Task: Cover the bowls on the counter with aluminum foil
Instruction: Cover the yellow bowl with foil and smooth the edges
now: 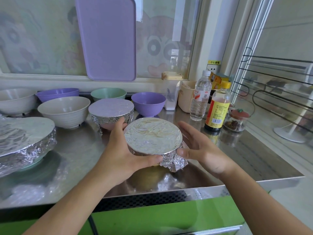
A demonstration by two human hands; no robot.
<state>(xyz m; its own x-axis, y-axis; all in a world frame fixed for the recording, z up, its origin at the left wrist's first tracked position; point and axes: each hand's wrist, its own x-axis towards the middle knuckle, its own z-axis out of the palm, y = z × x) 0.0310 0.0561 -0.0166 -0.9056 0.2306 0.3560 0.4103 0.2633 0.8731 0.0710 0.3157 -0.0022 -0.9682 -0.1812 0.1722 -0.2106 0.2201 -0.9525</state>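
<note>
A foil-covered bowl (153, 135) sits in the middle of the steel counter (81, 146), with crumpled foil bunched at its near right side. My left hand (118, 150) grips its left side, thumb along the front under the rim. My right hand (199, 145) is beside its right side with straight fingers, the thumb touching the crumpled foil. Behind stands a second foil-covered bowl (111, 108), and a larger foil-covered bowl (22, 133) is at the left. Uncovered bowls stand at the back: beige (65, 109), white (15, 99), purple (57, 94), green (108, 93) and another purple (148, 100).
A water bottle (200, 97), a sauce bottle (217, 109), a small glass jar (236, 119) and a beige container (185, 97) stand at the right rear. A purple tray (108, 38) leans on the window. A wire rack (279, 92) is at the far right.
</note>
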